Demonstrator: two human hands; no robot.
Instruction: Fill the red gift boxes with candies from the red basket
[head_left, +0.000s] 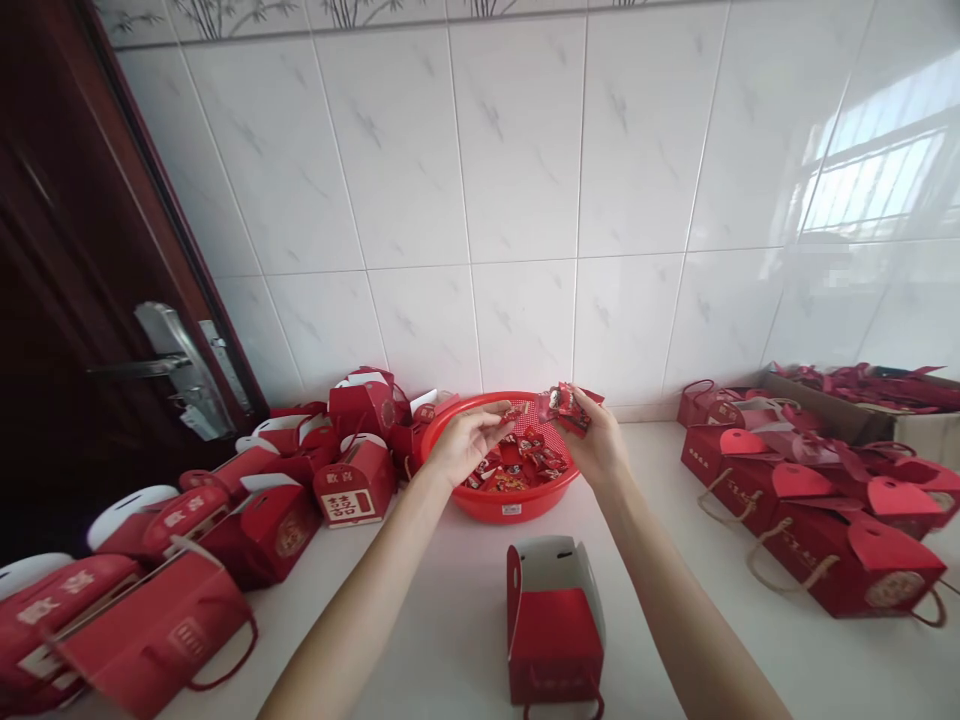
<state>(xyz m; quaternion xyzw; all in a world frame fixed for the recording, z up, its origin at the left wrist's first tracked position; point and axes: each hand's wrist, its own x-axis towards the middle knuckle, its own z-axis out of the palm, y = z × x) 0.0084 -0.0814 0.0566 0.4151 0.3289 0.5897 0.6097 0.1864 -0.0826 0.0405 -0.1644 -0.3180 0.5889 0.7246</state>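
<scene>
Over the red plastic basket (502, 508) both my hands are raised. Between the thumb and fingers of my left hand (466, 442) is a small red wrapped candy (516, 412). My right hand (602, 440) is closed around several red wrapped candies (562, 402), which stick out past its fingertips. More wrapped candies (529, 458) lie loose inside the basket below. Nearer to me, between my forearms, stands a red gift box (556, 640) with its top open, showing the pale inside and a cord handle at the front.
Many red gift boxes (277, 530) crowd the left side by a dark door (60, 250) with a metal handle. Red boxes with rope handles (817, 530) line the right. Behind them a cardboard carton (915, 425) holds red ribboned items. A tiled wall (517, 190) closes off the back.
</scene>
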